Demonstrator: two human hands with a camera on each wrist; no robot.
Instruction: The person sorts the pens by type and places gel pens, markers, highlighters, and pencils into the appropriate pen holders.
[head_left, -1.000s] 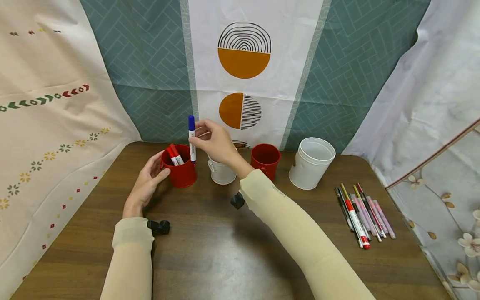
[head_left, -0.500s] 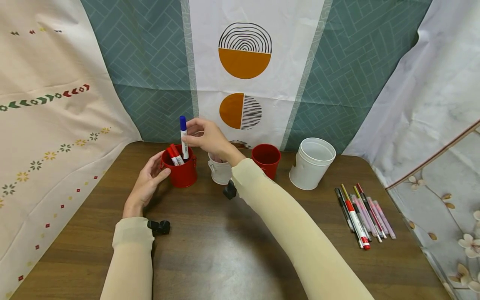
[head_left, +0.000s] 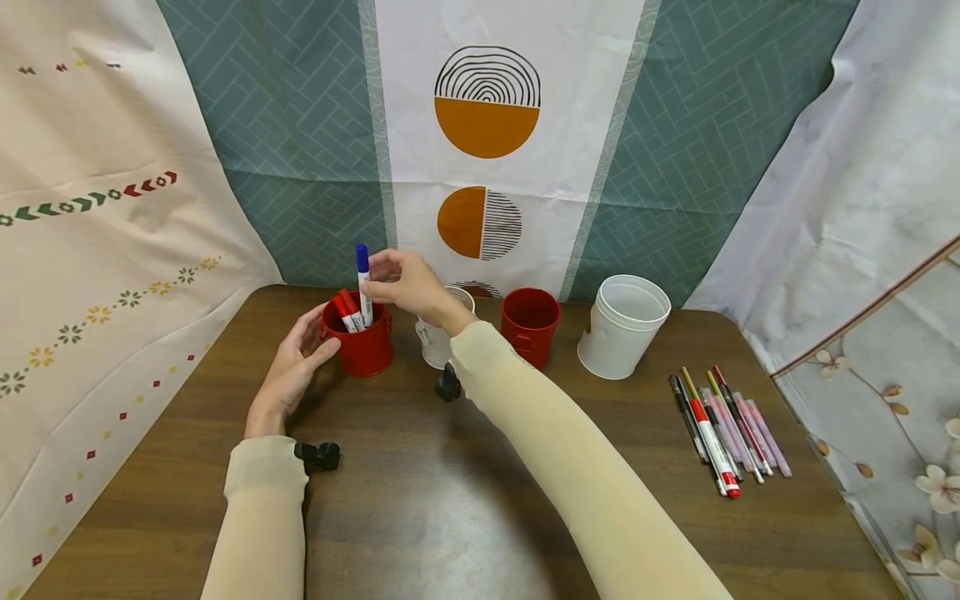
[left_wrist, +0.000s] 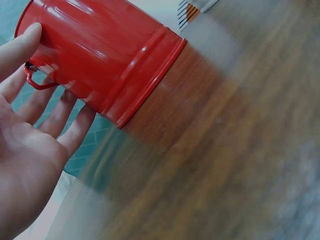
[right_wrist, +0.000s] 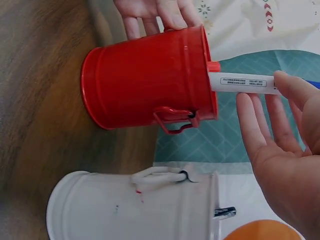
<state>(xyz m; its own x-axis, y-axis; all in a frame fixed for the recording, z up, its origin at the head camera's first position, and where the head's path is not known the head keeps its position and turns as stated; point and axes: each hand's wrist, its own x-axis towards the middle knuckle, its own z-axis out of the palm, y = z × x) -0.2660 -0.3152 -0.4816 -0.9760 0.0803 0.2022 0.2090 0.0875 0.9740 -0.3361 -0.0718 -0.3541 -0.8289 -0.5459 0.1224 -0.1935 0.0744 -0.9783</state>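
Observation:
At the left of the head view, my left hand (head_left: pixel 287 377) holds the side of a small red metal bucket (head_left: pixel 367 352), thumb on the near side and fingers behind, by its handle loop. Two red-capped markers (head_left: pixel 347 310) lean inside it. My right hand (head_left: pixel 414 287) pinches a white marker with a blue cap (head_left: pixel 363 260) between thumb and fingers, cap up. In the right wrist view, the lower end of the white barrel (right_wrist: pixel 245 82) is just inside the bucket's mouth. The bucket stands upright on the wooden table.
A small white bucket (head_left: pixel 435 346) with something in it stands right beside the red one, partly behind my right wrist. Farther right stand a second red bucket (head_left: pixel 531 321) and a larger white bucket (head_left: pixel 624 329). Several pens and markers (head_left: pixel 723 433) lie on the table (head_left: pixel 397 508) at the right.
My right hand has carried the blue-capped marker left, then lowered it into the mouth of the red bucket. My left hand keeps its place on the bucket.

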